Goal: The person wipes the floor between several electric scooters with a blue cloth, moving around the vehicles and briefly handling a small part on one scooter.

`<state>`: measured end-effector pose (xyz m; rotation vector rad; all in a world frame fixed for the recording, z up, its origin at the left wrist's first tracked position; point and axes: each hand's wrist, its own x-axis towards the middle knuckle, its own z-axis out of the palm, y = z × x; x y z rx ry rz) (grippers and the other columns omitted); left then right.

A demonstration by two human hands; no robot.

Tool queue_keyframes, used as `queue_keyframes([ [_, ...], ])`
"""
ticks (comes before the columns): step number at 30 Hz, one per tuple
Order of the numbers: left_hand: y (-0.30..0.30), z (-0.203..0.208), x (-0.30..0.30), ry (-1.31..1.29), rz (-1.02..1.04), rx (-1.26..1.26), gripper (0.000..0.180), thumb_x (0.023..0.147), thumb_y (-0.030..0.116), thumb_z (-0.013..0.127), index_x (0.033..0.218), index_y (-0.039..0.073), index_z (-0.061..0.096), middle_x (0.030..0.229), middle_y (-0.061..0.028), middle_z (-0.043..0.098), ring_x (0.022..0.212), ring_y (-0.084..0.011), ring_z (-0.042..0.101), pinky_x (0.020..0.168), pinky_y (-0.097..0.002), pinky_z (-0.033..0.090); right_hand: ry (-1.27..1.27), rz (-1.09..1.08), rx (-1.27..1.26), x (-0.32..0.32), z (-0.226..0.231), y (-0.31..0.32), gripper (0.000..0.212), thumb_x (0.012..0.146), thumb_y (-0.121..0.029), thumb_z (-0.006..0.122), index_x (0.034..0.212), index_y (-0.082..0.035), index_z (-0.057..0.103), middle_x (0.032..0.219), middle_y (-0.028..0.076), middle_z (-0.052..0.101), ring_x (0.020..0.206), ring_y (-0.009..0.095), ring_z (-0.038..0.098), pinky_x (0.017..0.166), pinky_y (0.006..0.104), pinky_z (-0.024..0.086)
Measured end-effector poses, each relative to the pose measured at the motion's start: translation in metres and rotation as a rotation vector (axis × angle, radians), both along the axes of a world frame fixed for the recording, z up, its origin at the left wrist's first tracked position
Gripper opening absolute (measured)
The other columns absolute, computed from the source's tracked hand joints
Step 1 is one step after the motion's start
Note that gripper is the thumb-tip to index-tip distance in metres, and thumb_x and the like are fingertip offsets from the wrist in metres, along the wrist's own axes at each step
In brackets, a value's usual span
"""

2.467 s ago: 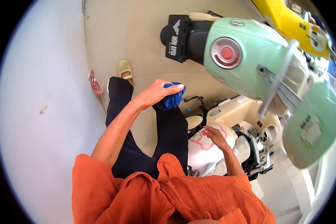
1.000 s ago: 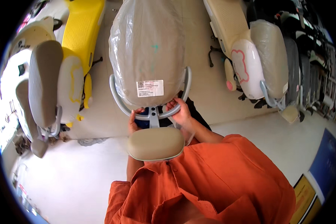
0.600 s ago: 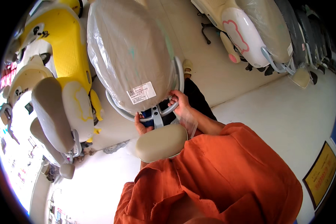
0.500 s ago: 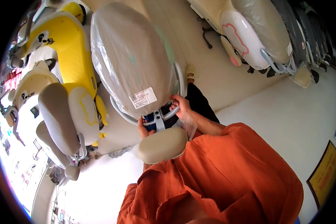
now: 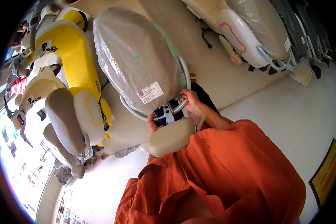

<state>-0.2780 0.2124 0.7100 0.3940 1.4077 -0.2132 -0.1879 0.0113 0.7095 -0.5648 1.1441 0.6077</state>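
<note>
In front of me is a scooter seat (image 5: 136,56), grey-brown under clear plastic film, with a white printed label (image 5: 150,92) near its rear end. A silver grab rail (image 5: 187,74) curves round the seat's rear. My right hand (image 5: 191,100) is closed round the rail on the right of the metal bracket (image 5: 168,114). On the bracket's left, my left hand (image 5: 153,124) is closed at the rail, its lower fingers partly hidden behind the beige padded backrest (image 5: 171,137). That backrest sits close against my orange shirt. Loose clear plastic (image 5: 198,116) hangs by my right wrist.
A yellow scooter (image 5: 72,56) and a cream one with a covered seat (image 5: 65,121) stand at the left. On the right is a white scooter (image 5: 237,35) beside a row of others. A framed yellow plaque (image 5: 326,175) is at the lower right.
The seat, rail and both hands sit slightly further right in the picture, and the surrounding scooters have shifted too as the view turned. Both hands stay at the rail.
</note>
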Motion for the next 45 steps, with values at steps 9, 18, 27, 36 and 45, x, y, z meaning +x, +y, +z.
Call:
queue_keyframes([
  [9,-0.005,0.024,0.009,0.062,-0.071,0.035,0.024,0.081,0.026,0.068,0.068,0.016,0.05,0.067,0.0013,0.057,0.059,-0.016,0.056,0.054,-0.033,0.048,0.017,0.014,-0.002,0.013,0.023,-0.002,0.014,0.077,-0.006,0.064,0.07,-0.004,0.052,0.056,0.0,0.037,0.05,0.015,0.04,0.054,0.0332,0.041],
  [18,-0.013,0.028,0.017,0.046,0.068,0.042,0.025,0.082,0.024,0.067,0.065,0.016,0.05,0.066,0.0015,0.057,0.063,-0.018,0.057,0.064,-0.0355,0.051,0.034,0.032,-0.071,0.019,0.024,-0.004,0.014,0.078,-0.007,0.064,0.069,-0.004,0.053,0.054,0.0,0.036,0.047,0.015,0.038,0.052,0.0332,0.04],
  [27,-0.012,0.031,0.022,0.048,-0.044,0.075,0.024,0.084,0.025,0.063,0.065,0.015,0.052,0.065,0.0005,0.057,0.065,-0.0201,0.06,0.067,-0.0391,0.053,-0.002,0.011,-0.061,0.024,0.027,-0.004,0.018,0.077,-0.007,0.064,0.065,-0.007,0.05,0.053,0.0,0.035,0.046,0.015,0.037,0.05,0.0335,0.038],
  [36,0.005,0.023,0.008,-0.02,-0.054,-0.076,0.02,0.083,0.019,0.066,0.069,0.014,0.052,0.069,0.001,0.058,0.068,-0.0192,0.06,0.069,-0.0418,0.055,-0.066,0.045,-0.056,0.031,0.051,-0.008,0.014,0.074,-0.002,0.065,0.068,-0.003,0.053,0.057,0.001,0.041,0.048,0.014,0.04,0.048,0.0331,0.04],
  [45,-0.027,0.071,0.029,-0.097,0.018,-0.26,0.021,0.082,0.015,0.064,0.066,0.014,0.05,0.069,0.0019,0.055,0.066,-0.0173,0.055,0.072,-0.0402,0.052,-0.181,0.149,-0.2,0.064,0.126,-0.031,0.008,0.072,-0.001,0.065,0.073,0.005,0.061,0.057,0.002,0.042,0.047,0.014,0.039,0.046,0.0344,0.04],
])
